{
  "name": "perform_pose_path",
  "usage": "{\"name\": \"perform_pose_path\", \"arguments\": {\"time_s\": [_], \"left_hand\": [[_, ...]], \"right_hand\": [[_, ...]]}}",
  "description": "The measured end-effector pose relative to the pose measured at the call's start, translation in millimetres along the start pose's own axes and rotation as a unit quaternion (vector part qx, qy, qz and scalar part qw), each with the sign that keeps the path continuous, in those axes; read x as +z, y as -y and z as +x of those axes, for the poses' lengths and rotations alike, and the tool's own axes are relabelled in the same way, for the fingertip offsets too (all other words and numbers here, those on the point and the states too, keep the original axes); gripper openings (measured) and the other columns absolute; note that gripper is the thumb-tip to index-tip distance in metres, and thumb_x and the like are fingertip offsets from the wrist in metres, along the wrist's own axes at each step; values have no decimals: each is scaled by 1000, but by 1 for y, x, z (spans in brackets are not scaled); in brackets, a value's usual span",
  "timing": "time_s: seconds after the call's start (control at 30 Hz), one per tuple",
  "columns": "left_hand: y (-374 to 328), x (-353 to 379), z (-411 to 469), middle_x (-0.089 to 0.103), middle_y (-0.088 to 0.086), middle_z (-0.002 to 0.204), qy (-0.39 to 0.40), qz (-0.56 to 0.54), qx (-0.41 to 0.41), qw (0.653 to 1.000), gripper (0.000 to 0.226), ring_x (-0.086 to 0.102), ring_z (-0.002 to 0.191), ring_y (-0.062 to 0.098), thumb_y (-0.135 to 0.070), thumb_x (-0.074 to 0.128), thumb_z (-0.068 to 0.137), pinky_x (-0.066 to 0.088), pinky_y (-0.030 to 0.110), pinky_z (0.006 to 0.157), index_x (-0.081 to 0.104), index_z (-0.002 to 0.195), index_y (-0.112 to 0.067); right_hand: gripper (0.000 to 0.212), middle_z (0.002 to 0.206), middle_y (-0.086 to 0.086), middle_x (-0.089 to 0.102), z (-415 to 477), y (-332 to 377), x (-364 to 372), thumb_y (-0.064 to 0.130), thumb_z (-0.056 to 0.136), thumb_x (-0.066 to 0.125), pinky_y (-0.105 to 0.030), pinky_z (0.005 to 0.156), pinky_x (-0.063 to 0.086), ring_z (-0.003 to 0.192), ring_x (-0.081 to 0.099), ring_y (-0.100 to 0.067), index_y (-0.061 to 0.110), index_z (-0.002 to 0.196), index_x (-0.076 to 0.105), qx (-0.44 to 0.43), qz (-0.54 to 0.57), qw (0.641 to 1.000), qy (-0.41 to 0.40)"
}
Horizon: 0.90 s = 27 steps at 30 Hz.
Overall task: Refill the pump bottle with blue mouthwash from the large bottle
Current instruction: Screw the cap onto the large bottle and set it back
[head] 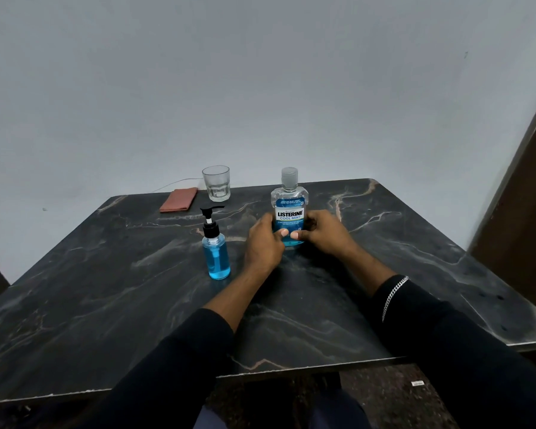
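The large mouthwash bottle (289, 205) stands upright on the dark marble table (136, 305), with a clear cap on and a blue label facing me. My left hand (265, 243) and my right hand (322, 233) grip its lower part from either side, thumbs meeting at the front. The blue liquid inside looks low, near the bottle's base. The small pump bottle (216, 252) stands to its left, black pump head fitted, mostly full of blue liquid, a short gap from my left hand.
An empty clear glass (216, 183) stands near the table's far edge. A folded reddish cloth (179, 200) lies to its left. A grey wall rises behind the table, and a dark wooden panel (526, 196) stands at the right.
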<state>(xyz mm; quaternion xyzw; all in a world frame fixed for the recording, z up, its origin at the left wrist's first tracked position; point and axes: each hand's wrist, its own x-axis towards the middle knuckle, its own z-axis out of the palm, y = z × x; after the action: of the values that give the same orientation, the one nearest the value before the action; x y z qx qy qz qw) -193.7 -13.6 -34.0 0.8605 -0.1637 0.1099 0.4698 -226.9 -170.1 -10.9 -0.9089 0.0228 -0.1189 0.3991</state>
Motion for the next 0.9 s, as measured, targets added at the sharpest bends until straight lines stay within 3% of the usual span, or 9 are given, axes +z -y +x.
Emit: {"name": "perform_pose_path", "arguments": {"time_s": [0.13,0.23,0.4,0.5,0.6,0.77,0.9], "left_hand": [[-6,9,13,71,6,121,1,35,-12,999,19,59,98,11,-12,67,99,44,25,78,63,118,-10],[-14,46,63,72,7,119,2,37,-31,999,19,64,100,16,-8,66,97,45,27,76,63,116,-10],[-13,50,74,72,8,121,-15,57,-43,997,22,68,108,23,-11,68,97,46,28,80,64,119,-11],[-9,61,93,72,6,120,-30,52,-54,997,20,67,104,21,-15,67,98,41,28,77,65,119,-13],[-6,72,118,72,6,118,-44,50,-65,996,17,59,91,15,-17,65,99,41,29,75,66,117,-14],[-1,91,157,71,11,125,-51,7,-84,995,28,68,114,28,-10,63,99,50,32,88,67,127,-9],[1,103,182,69,11,128,-61,-4,-106,993,28,66,115,27,-10,61,100,44,27,83,66,128,-9]], "right_hand": [[42,111,-4,76,7,0,-7,24,82,82,-35,94,55,98,71,-16,12,121,71,7,-38,999,-14],[41,110,-5,76,57,-27,-23,23,82,82,-27,84,53,92,70,-13,13,120,71,22,-40,999,-25],[39,107,-5,77,69,-29,-22,24,81,83,-28,83,54,92,71,-14,13,118,73,31,-34,998,-37],[40,108,-2,77,88,-39,-19,25,82,82,-24,78,49,92,70,-13,15,119,73,35,-23,998,-49],[39,109,-3,76,115,-50,-18,24,82,82,-26,83,50,97,71,-16,15,119,73,31,-15,997,-65],[38,111,-4,76,156,-65,-19,22,84,81,-29,91,52,102,70,-16,13,120,72,34,15,997,-63],[41,113,-6,75,183,-76,-17,20,85,80,-31,97,52,104,70,-18,9,123,70,41,44,996,-67]]}}
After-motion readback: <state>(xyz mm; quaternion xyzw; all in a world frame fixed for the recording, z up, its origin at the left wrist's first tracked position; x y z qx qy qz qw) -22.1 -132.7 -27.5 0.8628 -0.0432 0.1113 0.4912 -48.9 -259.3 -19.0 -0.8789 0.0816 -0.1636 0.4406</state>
